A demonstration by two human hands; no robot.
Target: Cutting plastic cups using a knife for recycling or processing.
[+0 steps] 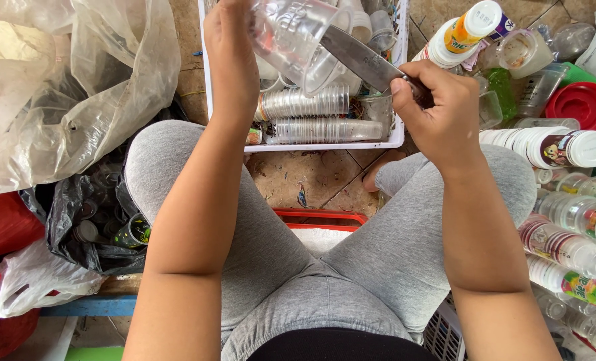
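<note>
The clear plastic cup (296, 37) is held up above the far edge of the white basket (324, 144), the left hand (231, 60) closed around it. The right hand (438, 110) is closed on a knife (361, 60), blade touching the cup's rim. This looks like the scraping or cutting step; the next move calls for a steady cup and fingers away from the blade.

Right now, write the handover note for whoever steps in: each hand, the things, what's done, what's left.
Left hand: holds a clear plastic cup tilted over the white basket.
Right hand: grips a knife, blade at the cup's rim.
Done: nested stacks of clear cups lie in the basket.
Left: labelled plastic bottles piled on the right; more cups in the black bag on the left.
</note>
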